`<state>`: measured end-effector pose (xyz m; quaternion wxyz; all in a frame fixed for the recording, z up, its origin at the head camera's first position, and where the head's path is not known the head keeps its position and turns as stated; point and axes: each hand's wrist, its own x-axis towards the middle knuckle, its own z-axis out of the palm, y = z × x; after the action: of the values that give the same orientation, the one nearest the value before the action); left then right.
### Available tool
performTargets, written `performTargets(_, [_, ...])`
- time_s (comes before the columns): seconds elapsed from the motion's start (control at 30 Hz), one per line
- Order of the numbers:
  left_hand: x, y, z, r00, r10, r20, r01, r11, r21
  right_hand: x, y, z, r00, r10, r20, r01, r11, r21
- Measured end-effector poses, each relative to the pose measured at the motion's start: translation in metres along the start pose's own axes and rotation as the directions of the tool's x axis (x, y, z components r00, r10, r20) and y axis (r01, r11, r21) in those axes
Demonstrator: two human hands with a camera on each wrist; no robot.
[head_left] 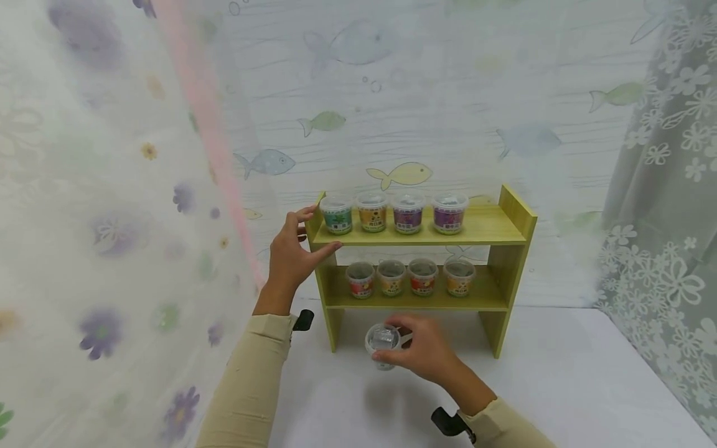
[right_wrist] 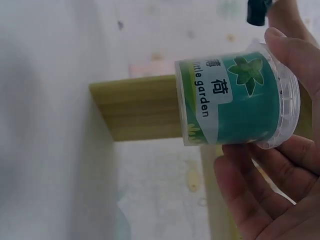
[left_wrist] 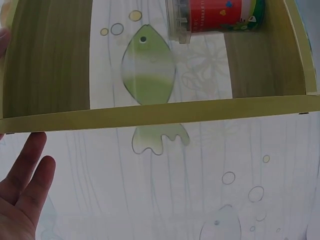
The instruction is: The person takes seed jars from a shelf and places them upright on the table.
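Note:
A two-tier yellow-green wooden shelf (head_left: 420,305) stands on the white surface. My left hand (head_left: 294,255) grips its left side panel, thumb across the front edge of the upper board; in the left wrist view, fingers (left_wrist: 42,175) lie against the panel's outer face. In front of the lower tier, my right hand (head_left: 422,348) holds a clear-lidded plastic cup (head_left: 383,339) by its upper part. The right wrist view shows its green label (right_wrist: 245,100) with a leaf picture and "little garden".
Several similar cups stand in a row on the upper board, including a green one (head_left: 337,218) and a purple one (head_left: 449,216). More cups line the lower board, among them a red one (head_left: 422,281). Patterned curtains (head_left: 448,106) hang behind and beside the shelf.

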<state>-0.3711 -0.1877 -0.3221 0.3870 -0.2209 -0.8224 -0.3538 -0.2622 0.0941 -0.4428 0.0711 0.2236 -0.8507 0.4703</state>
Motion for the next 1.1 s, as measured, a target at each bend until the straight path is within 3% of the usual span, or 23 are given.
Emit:
performTargets(0.27, [-0.001, 0.001, -0.001, 1.000, 0.019, 0.002, -0.019, 1.000, -0.014, -0.002, 0.014, 0.034, 0.999, 0.006, 0.050, -0.008, 0.999, 0.040])
performTargets(0.6, [-0.002, 0.003, -0.003, 1.000, -0.011, 0.014, 0.011, 1.000, -0.008, 0.001, 0.031, 0.077, 0.987, 0.083, 0.134, -0.092, 0.993, 0.067])
performTargets(1.1, [-0.002, 0.003, -0.002, 1.000, 0.009, -0.006, -0.009, 1.000, -0.020, 0.000, 0.040, 0.118, 0.975, 0.155, 0.156, -0.161, 0.987, 0.026])
